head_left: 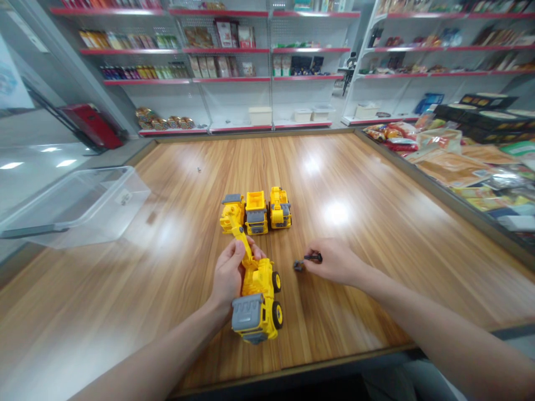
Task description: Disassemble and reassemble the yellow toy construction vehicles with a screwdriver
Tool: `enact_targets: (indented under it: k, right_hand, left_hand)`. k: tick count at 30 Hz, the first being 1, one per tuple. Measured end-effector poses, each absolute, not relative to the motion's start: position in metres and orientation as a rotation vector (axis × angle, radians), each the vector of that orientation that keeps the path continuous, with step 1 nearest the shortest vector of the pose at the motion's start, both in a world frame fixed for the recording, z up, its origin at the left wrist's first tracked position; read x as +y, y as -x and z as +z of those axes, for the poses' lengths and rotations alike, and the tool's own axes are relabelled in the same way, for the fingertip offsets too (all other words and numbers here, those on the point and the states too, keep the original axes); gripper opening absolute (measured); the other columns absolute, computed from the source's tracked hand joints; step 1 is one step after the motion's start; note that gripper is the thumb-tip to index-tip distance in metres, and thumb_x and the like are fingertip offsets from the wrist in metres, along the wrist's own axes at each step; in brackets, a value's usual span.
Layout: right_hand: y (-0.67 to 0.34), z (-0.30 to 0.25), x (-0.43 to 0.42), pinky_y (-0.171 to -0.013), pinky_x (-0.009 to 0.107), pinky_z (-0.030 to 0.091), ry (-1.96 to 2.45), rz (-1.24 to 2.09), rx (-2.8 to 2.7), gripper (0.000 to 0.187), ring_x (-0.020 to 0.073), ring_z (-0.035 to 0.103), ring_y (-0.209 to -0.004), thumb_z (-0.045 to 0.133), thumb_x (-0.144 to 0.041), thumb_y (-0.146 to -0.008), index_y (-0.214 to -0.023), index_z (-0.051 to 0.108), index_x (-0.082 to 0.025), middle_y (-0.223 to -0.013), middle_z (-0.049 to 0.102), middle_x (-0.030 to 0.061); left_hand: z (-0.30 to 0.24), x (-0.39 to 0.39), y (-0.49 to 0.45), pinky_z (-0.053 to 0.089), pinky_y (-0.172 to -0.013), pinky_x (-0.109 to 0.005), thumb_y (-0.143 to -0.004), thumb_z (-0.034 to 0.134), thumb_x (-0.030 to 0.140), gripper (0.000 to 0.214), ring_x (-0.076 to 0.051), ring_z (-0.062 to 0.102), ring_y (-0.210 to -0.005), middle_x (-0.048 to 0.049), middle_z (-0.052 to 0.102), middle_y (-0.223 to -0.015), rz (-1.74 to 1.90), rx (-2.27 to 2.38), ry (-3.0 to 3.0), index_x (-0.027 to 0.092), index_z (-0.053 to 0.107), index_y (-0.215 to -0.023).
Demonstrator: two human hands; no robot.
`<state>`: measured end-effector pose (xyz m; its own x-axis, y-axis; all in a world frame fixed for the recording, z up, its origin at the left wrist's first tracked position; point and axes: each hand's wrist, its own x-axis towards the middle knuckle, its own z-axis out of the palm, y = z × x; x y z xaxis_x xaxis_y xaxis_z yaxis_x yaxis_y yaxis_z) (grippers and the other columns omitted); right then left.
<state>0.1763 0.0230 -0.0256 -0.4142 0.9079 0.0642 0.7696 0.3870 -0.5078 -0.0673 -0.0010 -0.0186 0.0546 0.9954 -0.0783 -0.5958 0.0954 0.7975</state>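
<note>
My left hand is closed around the front arm of a yellow toy construction truck, which has black wheels and a grey rear block and rests on the wooden table. My right hand pinches a small dark tool just to the truck's right. A small grey part lies at the tool's tip. Three more yellow toy vehicles stand side by side beyond my hands.
A clear plastic bin sits at the table's left edge. Packaged snacks fill a display along the right side. Store shelves with goods line the back wall. A red case stands at the left.
</note>
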Motion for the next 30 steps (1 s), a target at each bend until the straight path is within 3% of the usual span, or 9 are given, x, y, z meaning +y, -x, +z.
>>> enact_targets:
  k: [5, 12, 16, 23, 30]
  right_hand:
    - [-0.177, -0.022, 0.020, -0.054, 0.026, 0.037, 1.429, 0.601, -2.344, 0.013, 0.0157, 0.059, -0.060, 0.062, -0.028, -0.081, -0.077, 0.070, -0.018, -0.067, 0.068, 0.0042]
    - [-0.159, -0.005, 0.005, -0.070, 0.026, 0.046, 1.126, 0.705, -2.395, 0.031, 0.0152, 0.062, -0.077, 0.065, -0.037, -0.085, -0.111, 0.065, -0.020, -0.088, 0.069, 0.0034]
    - [-0.147, -0.004, -0.006, -0.068, 0.027, 0.045, 0.921, 0.739, -2.401, 0.039, 0.0162, 0.060, -0.076, 0.071, -0.039, -0.081, -0.113, 0.063, -0.018, -0.086, 0.065, 0.0040]
    - [-0.145, -0.006, -0.005, -0.071, 0.028, 0.047, 0.942, 0.725, -2.355, 0.032, 0.0171, 0.059, -0.081, 0.072, -0.036, -0.077, -0.100, 0.060, -0.017, -0.091, 0.062, 0.0041]
    - [-0.167, 0.000, 0.016, -0.074, 0.029, 0.047, 1.269, 0.592, -2.268, 0.026, 0.0169, 0.061, -0.084, 0.067, -0.027, -0.080, -0.103, 0.059, -0.019, -0.094, 0.065, 0.0040]
  left_hand:
    - [-0.014, -0.002, 0.064, 0.049, -0.062, -0.029, -0.091, 0.053, 0.031, 0.014, -0.017, 0.060, -0.070, -0.0022, 0.060, -0.068, 1.352, 0.736, -0.665, 0.017, 0.058, -0.089]
    - [-0.012, -0.003, 0.061, 0.048, -0.062, -0.029, -0.091, 0.054, 0.032, 0.015, -0.015, 0.057, -0.065, -0.0012, 0.059, -0.067, 1.344, 0.708, -0.648, 0.017, 0.057, -0.089]
    - [-0.010, -0.005, 0.060, 0.047, -0.063, -0.028, -0.091, 0.054, 0.033, 0.016, -0.015, 0.056, -0.065, -0.0014, 0.060, -0.068, 1.330, 0.695, -0.647, 0.017, 0.057, -0.090]
    - [-0.011, -0.005, 0.060, 0.045, -0.061, -0.027, -0.091, 0.055, 0.035, 0.018, -0.014, 0.054, -0.063, -0.0009, 0.058, -0.069, 1.327, 0.697, -0.672, 0.018, 0.057, -0.090]
    - [-0.014, 0.000, 0.069, 0.047, -0.061, -0.026, -0.093, 0.051, 0.033, 0.015, -0.012, 0.054, -0.061, -0.0003, 0.059, -0.072, 1.361, 0.712, -0.759, 0.019, 0.057, -0.092]
